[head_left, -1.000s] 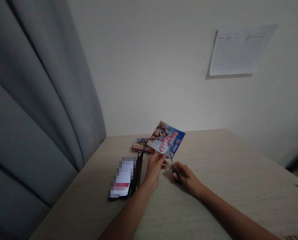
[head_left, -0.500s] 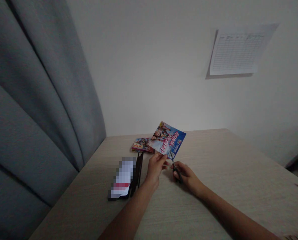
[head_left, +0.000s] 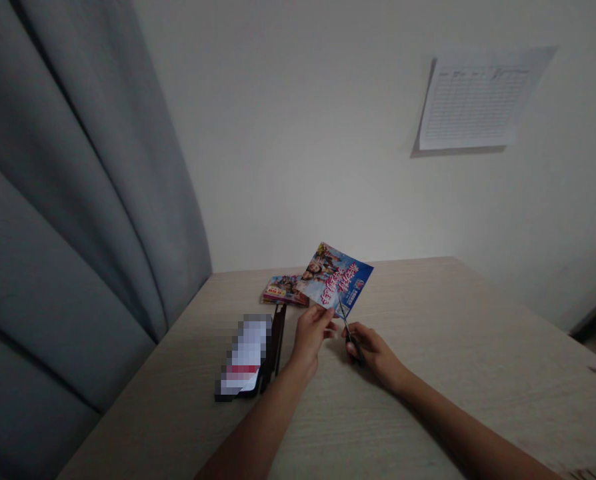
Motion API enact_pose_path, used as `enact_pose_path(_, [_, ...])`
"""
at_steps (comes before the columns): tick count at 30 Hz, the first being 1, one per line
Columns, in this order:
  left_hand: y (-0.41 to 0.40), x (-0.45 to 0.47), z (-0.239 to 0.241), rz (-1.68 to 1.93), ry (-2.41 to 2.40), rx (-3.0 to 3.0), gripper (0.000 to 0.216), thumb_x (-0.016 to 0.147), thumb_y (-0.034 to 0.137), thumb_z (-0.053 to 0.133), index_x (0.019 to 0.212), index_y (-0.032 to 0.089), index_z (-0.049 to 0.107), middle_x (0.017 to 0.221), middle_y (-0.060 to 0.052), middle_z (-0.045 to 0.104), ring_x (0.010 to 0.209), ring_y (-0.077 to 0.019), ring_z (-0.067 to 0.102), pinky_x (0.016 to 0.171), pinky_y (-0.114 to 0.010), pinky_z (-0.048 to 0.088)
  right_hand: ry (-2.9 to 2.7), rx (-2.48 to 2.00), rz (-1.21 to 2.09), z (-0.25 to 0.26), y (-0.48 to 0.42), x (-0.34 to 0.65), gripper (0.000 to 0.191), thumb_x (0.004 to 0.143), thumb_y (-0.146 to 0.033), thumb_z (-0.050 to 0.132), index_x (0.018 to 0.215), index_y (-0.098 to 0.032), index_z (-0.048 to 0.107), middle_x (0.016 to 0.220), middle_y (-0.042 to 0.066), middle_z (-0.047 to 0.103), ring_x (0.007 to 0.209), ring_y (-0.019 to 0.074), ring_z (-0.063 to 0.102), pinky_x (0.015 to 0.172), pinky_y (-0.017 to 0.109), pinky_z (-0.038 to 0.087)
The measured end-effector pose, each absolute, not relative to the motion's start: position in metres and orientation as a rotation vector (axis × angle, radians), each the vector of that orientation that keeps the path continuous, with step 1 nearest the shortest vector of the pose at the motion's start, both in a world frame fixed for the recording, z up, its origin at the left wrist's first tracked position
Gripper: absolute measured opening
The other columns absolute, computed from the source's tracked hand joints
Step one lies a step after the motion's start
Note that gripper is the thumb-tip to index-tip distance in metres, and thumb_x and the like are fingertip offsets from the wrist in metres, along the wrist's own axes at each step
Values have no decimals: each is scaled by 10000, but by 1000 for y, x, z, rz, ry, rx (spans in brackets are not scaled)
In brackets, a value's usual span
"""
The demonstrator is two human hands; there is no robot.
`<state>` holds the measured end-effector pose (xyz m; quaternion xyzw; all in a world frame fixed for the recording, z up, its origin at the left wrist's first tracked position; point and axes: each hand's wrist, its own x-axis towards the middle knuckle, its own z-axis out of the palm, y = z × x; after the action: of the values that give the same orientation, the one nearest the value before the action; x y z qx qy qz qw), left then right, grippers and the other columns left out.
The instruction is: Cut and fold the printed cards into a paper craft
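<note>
My left hand (head_left: 312, 333) pinches the lower edge of a colourful printed flyer (head_left: 334, 277), which is held tilted above the table. The flyer has pink lettering and pictures of people on blue. In my right hand (head_left: 371, 350) is a pair of scissors (head_left: 347, 325) with dark handles, fingers wrapped round the grips. The blades lie at the flyer's lower corner, beside a small printed square code; how far they have cut in cannot be made out. Behind the flyer lies a stack of similar flyers (head_left: 281, 288), partly covered by it.
On the wooden table (head_left: 458, 360), left of my forearm, lies a phone (head_left: 245, 357) with a blurred screen, beside a dark strip-like case edge (head_left: 278, 340). A grey curtain (head_left: 108, 173) hangs at the left. A printed sheet (head_left: 473, 107) is fixed to the wall.
Almost nothing differs. The flyer has shifted very slightly, while both hands and the scissors stay in nearly the same place.
</note>
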<state>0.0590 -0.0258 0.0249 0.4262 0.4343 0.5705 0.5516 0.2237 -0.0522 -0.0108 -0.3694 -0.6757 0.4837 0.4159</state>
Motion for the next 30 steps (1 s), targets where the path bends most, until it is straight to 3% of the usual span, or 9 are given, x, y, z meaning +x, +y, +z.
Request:
enact_pose_path(16, [-25, 59, 25, 1346, 1024, 981, 385, 636, 466, 813, 783, 142, 667, 832, -59, 715, 569, -99, 612, 491, -185, 442, -1738, -964, 1149, -11, -51, 224, 271, 898, -437, 575, 1023, -199, 542, 679, -30, 547, 618, 130, 467, 596, 265, 384])
enact_pose_path(30, [-25, 57, 28, 1334, 1017, 991, 355, 619, 423, 835, 771, 136, 691, 767, -41, 695, 566, -96, 595, 488, -179, 429, -1710, -931, 1212, -5, -54, 224, 342, 894, -505, 580, 1046, -201, 540, 700, -31, 532, 624, 133, 475, 601, 266, 391])
